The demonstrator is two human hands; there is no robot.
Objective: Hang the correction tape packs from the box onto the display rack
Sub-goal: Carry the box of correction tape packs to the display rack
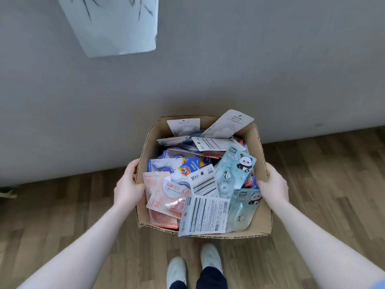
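- Left hand (127, 185) clasps the left wall of the box (253, 140), thumb hooked over the rim, fingers hidden round the outside.
- Right hand (274, 185) grips the right wall the same way, thumb over the edge by the packs.
- Box is open-topped cardboard, held between both hands above a wood floor (62, 205), close to a grey wall (208, 69); its underside is out of sight.
- Packs (205, 213) fill the box in a loose heap: a barcode-backed card lies at the near edge, pink ones (164, 200) to the left, pale blue panda ones (236, 167) to the right, white cards (228, 124) poking above the far rim.
- Two pale shoes (177, 270) and dark trouser legs below the box.
- A whitish sheet (116, 24) with dark strokes hangs on the wall, upper left.
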